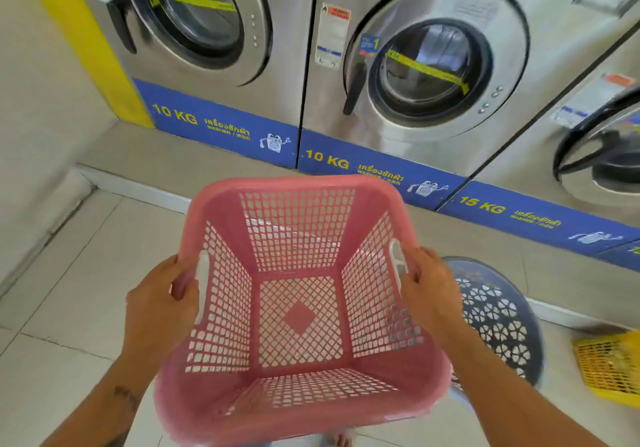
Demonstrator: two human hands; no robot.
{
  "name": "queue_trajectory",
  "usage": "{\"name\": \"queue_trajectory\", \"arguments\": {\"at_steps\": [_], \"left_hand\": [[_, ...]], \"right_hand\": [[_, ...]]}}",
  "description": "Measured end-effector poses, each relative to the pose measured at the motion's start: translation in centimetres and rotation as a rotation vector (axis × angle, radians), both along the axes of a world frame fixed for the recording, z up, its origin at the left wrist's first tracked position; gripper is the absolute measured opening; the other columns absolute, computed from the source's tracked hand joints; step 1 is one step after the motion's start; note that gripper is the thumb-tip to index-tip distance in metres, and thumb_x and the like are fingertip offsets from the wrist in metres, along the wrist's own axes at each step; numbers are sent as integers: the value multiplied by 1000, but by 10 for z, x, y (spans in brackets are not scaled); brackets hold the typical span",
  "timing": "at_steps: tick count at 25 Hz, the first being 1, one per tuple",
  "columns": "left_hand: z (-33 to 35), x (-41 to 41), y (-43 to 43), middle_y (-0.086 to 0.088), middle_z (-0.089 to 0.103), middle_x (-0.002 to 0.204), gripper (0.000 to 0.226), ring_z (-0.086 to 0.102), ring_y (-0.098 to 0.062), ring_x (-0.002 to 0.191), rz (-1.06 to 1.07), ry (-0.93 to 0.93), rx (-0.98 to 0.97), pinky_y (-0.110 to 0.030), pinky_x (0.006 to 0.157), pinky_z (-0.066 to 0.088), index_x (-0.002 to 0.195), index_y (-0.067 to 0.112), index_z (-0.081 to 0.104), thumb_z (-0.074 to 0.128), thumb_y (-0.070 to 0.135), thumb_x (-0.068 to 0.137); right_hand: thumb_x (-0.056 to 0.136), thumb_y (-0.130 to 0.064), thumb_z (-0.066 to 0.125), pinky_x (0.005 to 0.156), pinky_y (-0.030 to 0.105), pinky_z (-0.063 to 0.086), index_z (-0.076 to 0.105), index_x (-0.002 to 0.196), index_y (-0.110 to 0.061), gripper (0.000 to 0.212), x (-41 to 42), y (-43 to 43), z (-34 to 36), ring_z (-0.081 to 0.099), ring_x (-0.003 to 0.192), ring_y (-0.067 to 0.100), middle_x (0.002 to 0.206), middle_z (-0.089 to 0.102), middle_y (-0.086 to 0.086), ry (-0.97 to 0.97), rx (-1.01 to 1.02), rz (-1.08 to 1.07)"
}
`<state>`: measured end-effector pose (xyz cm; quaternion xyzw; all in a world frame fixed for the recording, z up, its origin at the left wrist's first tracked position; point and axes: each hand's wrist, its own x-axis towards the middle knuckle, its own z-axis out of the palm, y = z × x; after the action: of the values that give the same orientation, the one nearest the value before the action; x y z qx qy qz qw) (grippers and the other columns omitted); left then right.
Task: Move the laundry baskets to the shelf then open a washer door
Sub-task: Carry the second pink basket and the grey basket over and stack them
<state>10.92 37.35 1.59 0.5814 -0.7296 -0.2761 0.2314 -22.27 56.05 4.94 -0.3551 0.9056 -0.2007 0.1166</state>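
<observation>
Row of steel front-load washers (433, 65) is filling the whole top of the frame, and every door I can see is sitting shut, so the door-opening part isn't done yet, I'd say. No shelf is showing anywhere in view either.

Pink laundry basket (298, 308) is hanging in the lower middle, empty, off the floor. Looks like the carrying is only just getting going. Dark blue round basket (498, 322) is sitting on the floor tiles at lower right, just beside the pink one, and a yellow basket (609, 367) is peeking in at the right edge, so two are waiting.

Left hand (159, 304) and right hand (429, 287) are each wrapping around a side handle slot of the pink one.
</observation>
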Motion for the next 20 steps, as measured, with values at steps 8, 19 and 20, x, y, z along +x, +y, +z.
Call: {"name": "queue_trajectory", "arguments": {"at_steps": [8, 19, 20], "left_hand": [[102, 104, 134, 18, 64, 81, 30, 61, -5, 55, 399, 36, -44, -15, 47, 44, 116, 32, 67, 61, 26, 87], [174, 338, 360, 7, 63, 74, 31, 56, -14, 61, 992, -23, -282, -24, 61, 40, 102, 28, 74, 63, 14, 76], [177, 364, 389, 7, 64, 74, 30, 55, -14, 61, 1050, -32, -301, -23, 61, 39, 101, 28, 74, 64, 14, 76]], "right_hand": [[79, -4, 48, 82, 43, 50, 53, 135, -25, 60, 61, 4, 87, 58, 98, 28, 122, 54, 6, 10, -169, 401], [77, -12, 49, 74, 39, 52, 56, 130, -35, 58, 321, 18, 160, 63, 90, 28, 121, 59, 2, 60, -218, 987], [77, -13, 50, 74, 38, 52, 56, 129, -36, 58, 358, 26, 162, 63, 90, 30, 120, 60, 3, 66, -222, 1035]]}}
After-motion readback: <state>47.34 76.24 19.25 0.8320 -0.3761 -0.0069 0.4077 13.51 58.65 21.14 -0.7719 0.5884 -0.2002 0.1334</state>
